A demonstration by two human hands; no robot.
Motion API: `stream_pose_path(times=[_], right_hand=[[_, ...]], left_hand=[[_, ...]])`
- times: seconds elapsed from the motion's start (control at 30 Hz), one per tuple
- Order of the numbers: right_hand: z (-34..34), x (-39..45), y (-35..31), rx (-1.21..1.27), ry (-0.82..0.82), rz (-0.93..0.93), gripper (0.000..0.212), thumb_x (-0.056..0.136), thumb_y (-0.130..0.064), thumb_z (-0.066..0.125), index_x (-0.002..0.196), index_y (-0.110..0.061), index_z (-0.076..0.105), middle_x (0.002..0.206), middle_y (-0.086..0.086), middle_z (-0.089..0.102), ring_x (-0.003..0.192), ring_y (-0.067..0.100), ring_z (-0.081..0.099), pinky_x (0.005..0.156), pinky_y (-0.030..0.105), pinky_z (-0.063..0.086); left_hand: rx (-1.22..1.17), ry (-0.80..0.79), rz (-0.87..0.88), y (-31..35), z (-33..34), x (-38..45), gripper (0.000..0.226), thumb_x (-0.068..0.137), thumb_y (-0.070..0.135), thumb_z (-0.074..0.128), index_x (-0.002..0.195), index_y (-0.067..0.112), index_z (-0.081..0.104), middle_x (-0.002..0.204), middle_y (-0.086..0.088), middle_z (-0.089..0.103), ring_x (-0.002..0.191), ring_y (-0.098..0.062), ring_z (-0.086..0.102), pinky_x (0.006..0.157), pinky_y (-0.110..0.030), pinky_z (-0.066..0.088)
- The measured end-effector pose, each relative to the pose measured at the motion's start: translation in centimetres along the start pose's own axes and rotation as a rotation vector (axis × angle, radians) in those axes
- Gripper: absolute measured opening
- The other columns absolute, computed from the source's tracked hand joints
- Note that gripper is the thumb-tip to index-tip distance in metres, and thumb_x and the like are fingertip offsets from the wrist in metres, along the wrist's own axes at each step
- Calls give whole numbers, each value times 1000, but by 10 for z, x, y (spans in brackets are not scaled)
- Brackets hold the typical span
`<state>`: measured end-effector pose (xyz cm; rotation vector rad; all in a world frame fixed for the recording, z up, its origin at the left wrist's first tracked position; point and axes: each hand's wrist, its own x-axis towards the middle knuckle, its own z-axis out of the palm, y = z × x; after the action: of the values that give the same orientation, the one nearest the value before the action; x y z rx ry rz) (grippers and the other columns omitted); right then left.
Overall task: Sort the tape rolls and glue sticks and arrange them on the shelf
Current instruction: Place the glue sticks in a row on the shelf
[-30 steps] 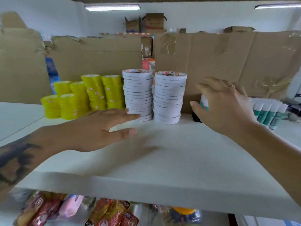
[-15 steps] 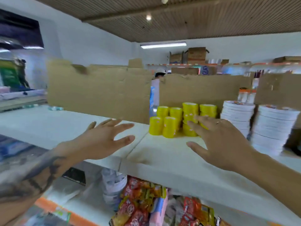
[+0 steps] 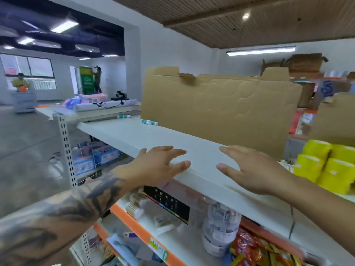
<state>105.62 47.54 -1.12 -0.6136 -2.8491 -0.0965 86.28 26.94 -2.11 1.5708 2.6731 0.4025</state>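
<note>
White metal shelf (image 3: 134,135) in a stockroom, backed by a brown corrugated cardboard sheet (image 3: 221,114). Left hand (image 3: 155,166) and right hand (image 3: 249,171) hover over the shelf's front edge, both spread flat with straight fingers and holding nothing. Yellow tape rolls (image 3: 324,166) stand stacked toward the shelf's right end. Two green-and-white glue sticks (image 3: 149,122) lie on their sides against the cardboard near the far left end; a third glue stick (image 3: 124,116) lies just beyond them. Step in hand, by judgement: fetching stray glue sticks. The next move calls for a long reach leftward along the back edge.
</note>
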Motion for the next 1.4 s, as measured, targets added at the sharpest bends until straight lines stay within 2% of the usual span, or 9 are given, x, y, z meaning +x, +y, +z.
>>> stream_pose_path(times=[0.3,0.47,0.87,0.93,1.03,1.17,1.3,1.4], right_hand=[[23,111,-74,-14,-67,-111,71,97,-72,28,159,-39,18,166,-15,23,151,13,25,121,40,27],[50,179,-98,0,-109,-153,71,97,-72,28,159,-41,16,166,-15,21,152,13,23,121,37,25],[89,311,-133,21,-165,-83,70,97,-73,26,158,-39,21,162,-16,29,148,13,30,116,37,32],[94,323,-135,29,-188,-49,71,96,-74,24,158,-42,19,164,-15,26,150,13,27,117,36,30],[99,332,-139,44,-211,21,73,92,-79,19,157,-47,15,167,-13,21,152,14,23,120,38,27],[99,334,-145,55,-200,152,74,91,-79,20,157,-49,12,167,-15,19,152,14,23,120,36,27],[96,329,-154,20,-200,281,76,90,-80,20,158,-48,11,167,-15,19,151,14,25,120,36,28],[94,324,-162,-13,-206,357,74,93,-78,23,159,-46,12,166,-15,20,151,12,25,120,35,27]], left_hand=[[5,42,-106,-110,-20,22,69,93,81,24,152,48,34,161,14,34,143,-16,39,117,-55,26],[53,38,-119,-167,-43,70,72,92,81,28,154,44,31,159,11,36,133,-17,49,114,-50,35],[84,-46,-178,-285,-39,227,74,92,79,39,153,38,31,151,3,46,136,-23,47,112,-46,36],[83,-53,-150,-301,-37,249,74,93,76,43,154,36,32,153,3,44,138,-23,44,113,-46,36],[124,-47,-50,-325,-36,285,65,97,60,52,154,33,36,156,2,42,140,-24,43,113,-46,39],[241,-17,85,-347,-34,330,50,99,43,50,146,29,44,144,0,53,130,-27,52,104,-44,44],[309,-17,223,-354,-35,360,40,100,35,48,139,30,51,133,-1,57,122,-27,56,98,-42,42],[315,-12,313,-360,-36,374,31,99,32,48,128,29,58,119,-1,56,109,-27,59,89,-39,44]])
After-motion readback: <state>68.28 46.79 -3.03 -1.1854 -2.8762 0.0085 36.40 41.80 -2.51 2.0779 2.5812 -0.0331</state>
